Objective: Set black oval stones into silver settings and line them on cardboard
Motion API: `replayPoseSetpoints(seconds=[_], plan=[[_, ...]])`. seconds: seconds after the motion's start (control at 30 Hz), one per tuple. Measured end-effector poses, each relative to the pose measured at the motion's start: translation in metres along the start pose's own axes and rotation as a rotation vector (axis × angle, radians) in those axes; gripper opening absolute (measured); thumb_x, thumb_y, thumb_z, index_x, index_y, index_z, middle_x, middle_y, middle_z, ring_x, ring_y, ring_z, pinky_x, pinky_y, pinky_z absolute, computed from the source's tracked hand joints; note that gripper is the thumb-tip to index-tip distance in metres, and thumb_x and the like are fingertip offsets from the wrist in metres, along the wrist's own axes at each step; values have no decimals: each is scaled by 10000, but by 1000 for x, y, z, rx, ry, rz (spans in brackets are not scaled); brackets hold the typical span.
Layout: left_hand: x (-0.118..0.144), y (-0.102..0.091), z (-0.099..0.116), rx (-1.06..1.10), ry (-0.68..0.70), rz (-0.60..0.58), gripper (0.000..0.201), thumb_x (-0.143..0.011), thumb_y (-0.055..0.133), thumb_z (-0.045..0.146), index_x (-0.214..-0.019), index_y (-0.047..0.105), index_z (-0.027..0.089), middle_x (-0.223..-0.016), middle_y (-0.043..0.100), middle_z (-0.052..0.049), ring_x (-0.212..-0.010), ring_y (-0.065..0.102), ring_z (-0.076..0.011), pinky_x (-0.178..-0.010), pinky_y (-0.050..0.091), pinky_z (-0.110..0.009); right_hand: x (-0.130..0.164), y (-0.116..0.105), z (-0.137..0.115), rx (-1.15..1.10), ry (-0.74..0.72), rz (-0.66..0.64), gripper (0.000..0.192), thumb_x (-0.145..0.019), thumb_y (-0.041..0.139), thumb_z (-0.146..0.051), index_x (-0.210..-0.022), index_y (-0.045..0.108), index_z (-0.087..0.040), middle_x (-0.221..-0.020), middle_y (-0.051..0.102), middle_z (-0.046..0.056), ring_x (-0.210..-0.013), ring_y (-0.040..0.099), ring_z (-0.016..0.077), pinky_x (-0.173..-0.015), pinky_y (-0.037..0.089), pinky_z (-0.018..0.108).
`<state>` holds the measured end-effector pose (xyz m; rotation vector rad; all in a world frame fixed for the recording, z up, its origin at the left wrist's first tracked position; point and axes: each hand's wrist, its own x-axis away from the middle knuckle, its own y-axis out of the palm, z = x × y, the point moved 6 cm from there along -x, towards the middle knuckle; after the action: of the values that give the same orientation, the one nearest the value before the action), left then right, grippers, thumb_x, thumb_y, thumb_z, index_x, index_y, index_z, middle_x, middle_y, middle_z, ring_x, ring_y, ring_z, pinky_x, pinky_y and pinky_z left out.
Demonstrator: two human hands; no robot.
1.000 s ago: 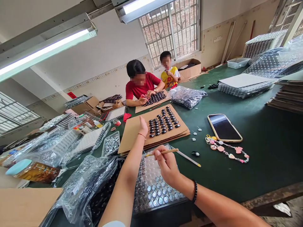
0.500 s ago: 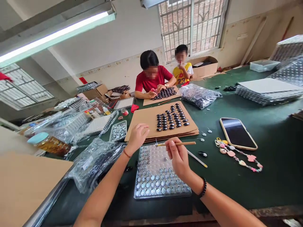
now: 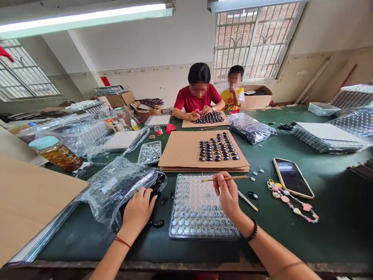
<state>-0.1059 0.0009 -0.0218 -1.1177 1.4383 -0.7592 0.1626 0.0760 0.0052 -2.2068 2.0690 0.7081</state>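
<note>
My right hand (image 3: 226,196) pinches a thin wooden stick (image 3: 237,177) level above a clear plastic tray (image 3: 204,237). Something small and silvery is at the stick's yellowish left tip. Round silver metal pieces (image 3: 190,224) fill the tray's front rows and left side; its back middle shows mostly bare white cells. To the left, my open left hand (image 3: 136,208) reaches down over glossy black oval pieces at the mouth of a clear plastic bag (image 3: 116,181). Its fingertips point away from me and the thumb stands apart. Loose black pieces (image 3: 158,223) lie beside it.
Behind the tray, cardboard sheets (image 3: 180,149) carry rows of black pieces. A tub of silver bits (image 3: 149,153) stands to their left. A pale stick (image 3: 247,200), a phone (image 3: 293,177) and a bead strap (image 3: 297,210) lie right. Two people sit across the table.
My left hand has moved from above the tray's back left corner, down and left to the black pieces by the bag. My right hand still holds the stick over the tray. The view has levelled.
</note>
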Motion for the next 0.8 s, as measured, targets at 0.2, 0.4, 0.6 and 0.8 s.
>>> replayPoseSetpoints(seconds=[0.2, 0.4, 0.6, 0.8], plan=[[3, -1, 5, 79, -13, -1, 279, -860, 338, 331, -927, 578, 205, -838, 564, -76, -757, 533, -214, -650, 402, -312, 3, -1, -3, 42, -17, 7, 248, -859, 411, -373, -758, 509, -168, -537, 391, -37, -440, 341, 75, -373, 262, 191], [5, 1, -1, 203, -59, -27, 263, -865, 344, 282, -916, 594, 221, -830, 576, -67, -776, 525, -203, -646, 385, -287, 8, -2, 1, 69, -29, -28, 225, -861, 424, -347, -780, 533, -167, -550, 425, -26, -446, 358, 76, -382, 275, 196], [-30, -26, -2, 895, -196, 83, 214, -823, 449, 330, -838, 629, 215, -773, 567, -38, -714, 529, -155, -630, 396, -247, 8, -3, 3, 97, -38, -29, 240, -854, 428, -361, -772, 538, -163, -539, 432, -25, -434, 366, 77, -371, 285, 198], [-77, -8, 84, 2231, -552, -520, 210, -777, 517, 343, -796, 566, 139, -552, 382, 47, -375, 311, -20, -315, 169, -126, 3, -5, -3, 123, -60, 5, 244, -852, 429, -364, -752, 532, -167, -536, 428, -28, -430, 373, 74, -368, 284, 195]])
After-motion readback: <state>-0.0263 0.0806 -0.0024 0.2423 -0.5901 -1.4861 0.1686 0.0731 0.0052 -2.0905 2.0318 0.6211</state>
